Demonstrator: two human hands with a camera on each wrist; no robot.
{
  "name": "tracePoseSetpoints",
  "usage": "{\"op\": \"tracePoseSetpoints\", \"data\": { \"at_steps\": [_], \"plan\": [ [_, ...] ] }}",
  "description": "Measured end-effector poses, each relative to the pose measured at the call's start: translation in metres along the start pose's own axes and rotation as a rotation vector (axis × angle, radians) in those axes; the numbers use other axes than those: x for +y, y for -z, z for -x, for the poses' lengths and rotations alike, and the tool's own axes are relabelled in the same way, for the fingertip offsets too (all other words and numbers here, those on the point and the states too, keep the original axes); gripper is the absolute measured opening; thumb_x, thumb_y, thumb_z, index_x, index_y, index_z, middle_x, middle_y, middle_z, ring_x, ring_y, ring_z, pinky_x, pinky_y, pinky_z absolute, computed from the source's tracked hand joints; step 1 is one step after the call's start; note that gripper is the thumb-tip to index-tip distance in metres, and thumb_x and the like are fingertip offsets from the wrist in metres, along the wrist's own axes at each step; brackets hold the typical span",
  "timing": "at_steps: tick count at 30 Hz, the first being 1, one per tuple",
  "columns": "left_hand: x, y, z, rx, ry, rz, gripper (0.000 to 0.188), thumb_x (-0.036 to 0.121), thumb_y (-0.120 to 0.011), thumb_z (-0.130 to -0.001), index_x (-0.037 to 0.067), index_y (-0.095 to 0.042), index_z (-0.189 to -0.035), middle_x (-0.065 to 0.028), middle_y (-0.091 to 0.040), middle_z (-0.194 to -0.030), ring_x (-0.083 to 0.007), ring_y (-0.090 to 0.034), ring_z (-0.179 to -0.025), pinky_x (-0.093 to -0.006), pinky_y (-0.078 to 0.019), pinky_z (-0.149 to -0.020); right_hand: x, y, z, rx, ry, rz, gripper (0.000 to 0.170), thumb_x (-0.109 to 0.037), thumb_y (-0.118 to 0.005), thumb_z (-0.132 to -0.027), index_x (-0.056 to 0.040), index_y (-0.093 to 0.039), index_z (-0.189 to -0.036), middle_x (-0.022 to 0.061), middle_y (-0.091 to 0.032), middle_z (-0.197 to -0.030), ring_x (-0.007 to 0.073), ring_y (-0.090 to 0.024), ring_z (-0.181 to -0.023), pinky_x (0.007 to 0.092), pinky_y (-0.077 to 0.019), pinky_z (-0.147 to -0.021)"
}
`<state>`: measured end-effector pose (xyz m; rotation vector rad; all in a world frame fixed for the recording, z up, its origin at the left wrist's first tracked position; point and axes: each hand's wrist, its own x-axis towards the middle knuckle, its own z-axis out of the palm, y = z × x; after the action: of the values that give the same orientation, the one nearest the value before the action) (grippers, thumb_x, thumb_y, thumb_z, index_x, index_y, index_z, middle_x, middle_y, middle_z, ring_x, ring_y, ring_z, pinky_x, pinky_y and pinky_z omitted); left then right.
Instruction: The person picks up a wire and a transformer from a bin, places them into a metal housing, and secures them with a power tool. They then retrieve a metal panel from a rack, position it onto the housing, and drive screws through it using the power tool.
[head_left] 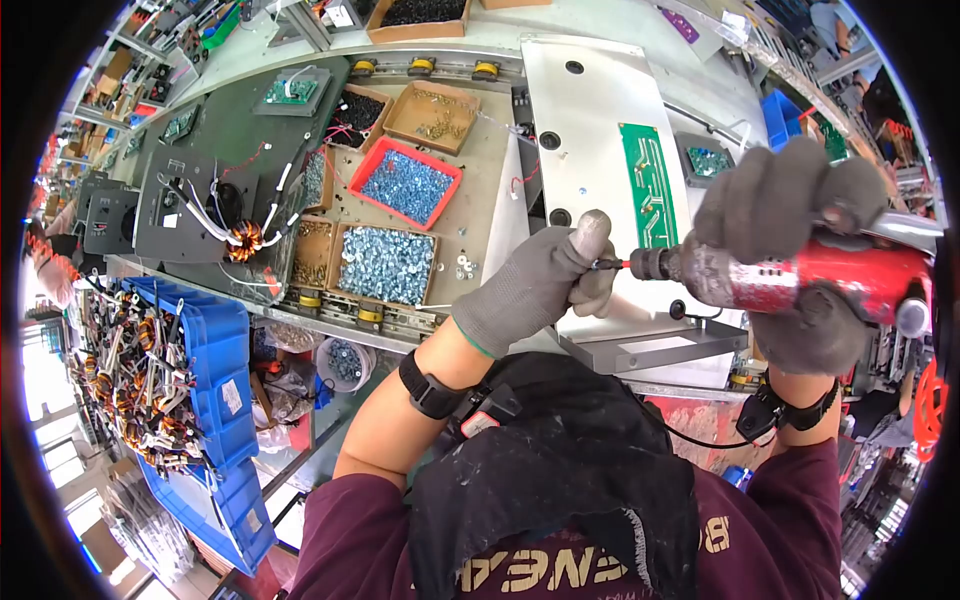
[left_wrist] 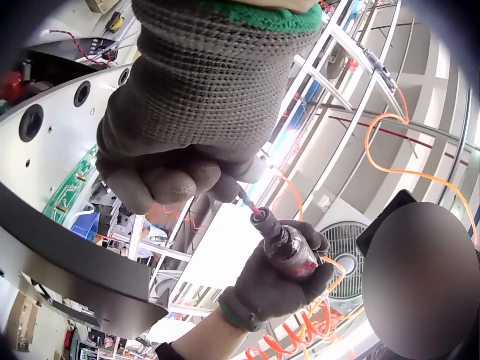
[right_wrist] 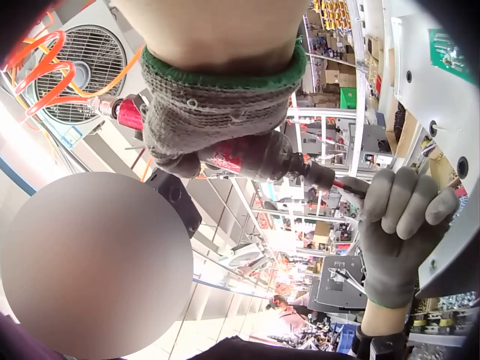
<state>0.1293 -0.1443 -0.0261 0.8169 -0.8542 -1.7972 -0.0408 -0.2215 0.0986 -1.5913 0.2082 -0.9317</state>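
My gloved right hand [head_left: 770, 205] grips a red pneumatic screwdriver [head_left: 855, 278], held level above the right part of the bench. Its dark chuck [head_left: 655, 265] points left, toward my gloved left hand [head_left: 520, 290]. There the thumb and curled fingers pinch the bit [right_wrist: 349, 186] near its end; the very tip is hidden behind the fingers. In the left wrist view the bit [left_wrist: 247, 201] runs from the left fingertips to the chuck. Beneath the hands lies a pale metal panel [head_left: 600, 110] with a long green circuit board [head_left: 648, 180] on it.
Left of the panel stand a red tray [head_left: 452, 190] of screws and cardboard boxes [head_left: 432, 290] of small hardware. A dark panel [head_left: 225, 140] with wired coils lies farther left. Blue crates [head_left: 225, 350] stand beside the bench. An orange coiled air hose [right_wrist: 56, 67] hangs nearby.
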Motion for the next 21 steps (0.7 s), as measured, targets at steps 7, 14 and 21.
{"op": "tracePoseSetpoints", "data": {
  "at_steps": [7, 14, 21],
  "plan": [
    [-0.051, 0.047, -0.008, 0.684, -0.088, -0.587, 0.052, 0.045, -0.044, -0.097, -0.003, -0.063, -0.088, -0.0019, -0.053, -0.063, -0.0093, -0.050, -0.061, -0.0250, -0.0439, -0.061, 0.040, 0.005, 0.017, -0.147, -0.181, 0.054, 0.039, -0.007, -0.070, -0.074, -0.0087, -0.050, -0.107, 0.0085, -0.056, -0.091, 0.0174, -0.056, -0.078, 0.0332, -0.0496, -0.071],
    [-0.065, 0.059, -0.002, 0.687, 0.040, -0.655, 0.043, 0.037, -0.050, -0.096, -0.003, -0.065, -0.091, -0.0026, -0.055, -0.064, -0.0084, -0.051, -0.062, -0.0242, -0.0434, -0.061, 0.057, 0.003, 0.023, -0.206, -0.386, 0.109, 0.035, 0.000, -0.068, -0.072, -0.0071, -0.053, -0.102, 0.0058, -0.059, -0.098, 0.0153, -0.059, -0.091, 0.0291, -0.0482, -0.079],
    [-0.059, 0.059, 0.005, 0.649, 0.067, -0.658, 0.041, 0.035, -0.051, -0.096, -0.003, -0.066, -0.092, -0.0030, -0.057, -0.067, -0.0084, -0.052, -0.064, -0.0241, -0.0440, -0.062, 0.060, 0.001, 0.024, -0.283, -0.306, 0.177, 0.032, 0.001, -0.068, -0.074, -0.0067, -0.052, -0.100, 0.0061, -0.057, -0.093, 0.0148, -0.056, -0.084, 0.0280, -0.0460, -0.075]
  ]
}}
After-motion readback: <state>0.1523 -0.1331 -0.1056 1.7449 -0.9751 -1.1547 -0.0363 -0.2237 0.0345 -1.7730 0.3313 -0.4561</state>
